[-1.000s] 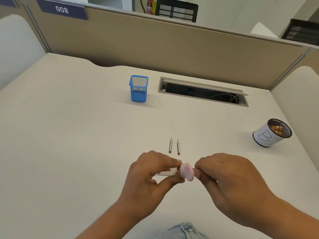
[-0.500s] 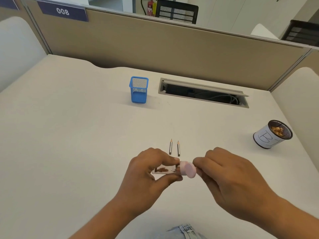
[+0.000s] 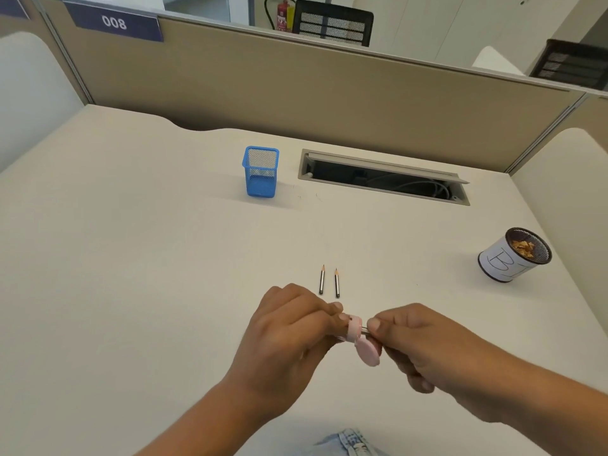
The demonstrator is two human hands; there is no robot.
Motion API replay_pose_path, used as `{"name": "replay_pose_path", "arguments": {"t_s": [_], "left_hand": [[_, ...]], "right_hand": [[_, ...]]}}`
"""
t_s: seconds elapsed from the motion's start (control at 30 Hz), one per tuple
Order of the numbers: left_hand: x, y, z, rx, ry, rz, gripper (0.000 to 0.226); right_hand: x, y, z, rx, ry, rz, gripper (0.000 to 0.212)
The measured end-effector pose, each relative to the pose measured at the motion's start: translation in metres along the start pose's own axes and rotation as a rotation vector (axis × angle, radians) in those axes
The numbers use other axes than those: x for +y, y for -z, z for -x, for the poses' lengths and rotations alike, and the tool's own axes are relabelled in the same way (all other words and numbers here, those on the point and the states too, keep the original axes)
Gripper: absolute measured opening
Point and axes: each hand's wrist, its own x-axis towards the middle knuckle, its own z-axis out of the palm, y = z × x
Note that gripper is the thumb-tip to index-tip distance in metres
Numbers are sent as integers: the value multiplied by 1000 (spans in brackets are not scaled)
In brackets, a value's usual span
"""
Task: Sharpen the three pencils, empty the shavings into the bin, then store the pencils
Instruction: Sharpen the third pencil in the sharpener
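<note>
The left hand (image 3: pixel 289 337) grips the pink sharpener (image 3: pixel 354 328) and the right hand (image 3: pixel 427 347) pinches the third pencil (image 3: pixel 365 331), whose tip sits in it, so the hands meet low at the counter's (image 3: pixel 131 258) middle. Since half a second ago the left wrist has rolled: the clear shavings chamber is now hidden and the pink lid (image 3: pixel 367 352) hangs lower, toward 5 o'clock. Two sharpened pencils (image 3: pixel 321 280) lie unmoved just at 12 o'clock, the blue mesh holder (image 3: pixel 261 172) farther at 11, the bin (image 3: pixel 513 255) at 2.
</note>
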Motion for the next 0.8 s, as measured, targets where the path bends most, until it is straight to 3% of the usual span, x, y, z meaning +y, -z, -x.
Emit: {"name": "replay_pose_path", "arguments": {"t_s": [0.13,0.23,0.3,0.37,0.47,0.6,0.63,0.7,0.8], "left_hand": [[3,6,0,-5,191,111,24],[5,7,1,-4,337,224,26],[6,6,2,-15,363,258,26],[7,4,2,-17,332,234,26],[7,-2,4,14,174,84,24],[3,-8,11,-2,-69,-97,16],[1,-8,12,-29,-87,-108,15],[-2,-8,13,-81,-64,-88,13],[-3,-5,11,-101,60,0,16]], "right_hand": [[4,9,6,215,351,609,36],[5,13,9,351,617,1085,24],[8,10,7,361,695,1198,24],[10,5,7,356,621,1074,27],[14,-3,-1,302,347,703,33],[19,-4,-6,-43,-249,-302,43],[21,-5,-6,-97,-333,-438,44],[28,-8,-7,-108,-326,-425,46],[30,-9,-9,72,7,96,47]]}}
